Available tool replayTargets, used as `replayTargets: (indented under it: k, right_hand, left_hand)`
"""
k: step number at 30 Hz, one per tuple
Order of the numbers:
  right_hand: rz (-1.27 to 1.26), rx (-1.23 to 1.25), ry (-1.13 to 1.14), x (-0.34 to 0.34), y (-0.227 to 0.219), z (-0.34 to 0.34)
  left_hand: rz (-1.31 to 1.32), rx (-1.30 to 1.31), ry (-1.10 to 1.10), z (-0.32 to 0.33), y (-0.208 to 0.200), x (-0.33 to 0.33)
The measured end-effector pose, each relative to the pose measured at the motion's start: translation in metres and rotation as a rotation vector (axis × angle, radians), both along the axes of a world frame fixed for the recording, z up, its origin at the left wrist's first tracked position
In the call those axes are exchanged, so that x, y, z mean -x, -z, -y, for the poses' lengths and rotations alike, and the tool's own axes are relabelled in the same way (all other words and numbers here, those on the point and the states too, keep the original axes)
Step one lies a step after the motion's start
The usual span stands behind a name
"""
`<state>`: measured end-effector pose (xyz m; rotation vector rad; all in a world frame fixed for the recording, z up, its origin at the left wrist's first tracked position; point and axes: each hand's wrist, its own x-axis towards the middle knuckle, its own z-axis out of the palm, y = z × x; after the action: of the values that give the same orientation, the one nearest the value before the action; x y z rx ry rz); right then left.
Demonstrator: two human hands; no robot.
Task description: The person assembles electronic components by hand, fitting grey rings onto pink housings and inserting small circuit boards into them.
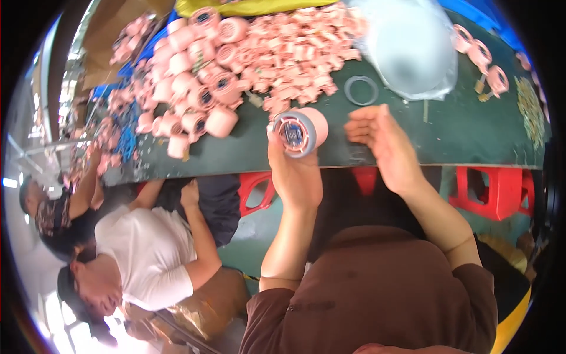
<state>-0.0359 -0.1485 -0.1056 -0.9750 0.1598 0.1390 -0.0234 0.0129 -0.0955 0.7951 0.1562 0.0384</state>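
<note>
My left hand is closed around a pink cylindrical housing, held up over the table's near edge. Its open end faces toward me and left, showing a grey ring around the rim and a small blue circuit board inside. To the right of it, my right hand hangs in the air with nothing in it, its fingers stretched out and the palm turned toward the housing. Beyond the two hands a loose grey ring lies flat on the dark green table.
Pink housings are piled at the left, beside a heap of small pink parts. A clear plastic bag of ring-like pieces lies far right, near pink parts and thin metal pieces. A co-worker sits at my left; red stools stand below.
</note>
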Motion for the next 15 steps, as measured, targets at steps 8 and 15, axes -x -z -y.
replayTargets:
  k: [8, 15]
  right_hand:
    - [0.061, 0.232, -0.030, 0.005, 0.002, 0.015]
    - [0.015, 0.371, 0.056, 0.007, 0.007, 0.036]
  left_hand:
    - [0.043, 0.059, -0.021, -0.074, -0.020, -0.027]
    - [0.147, -0.794, -0.720, -0.230, -0.016, -0.127]
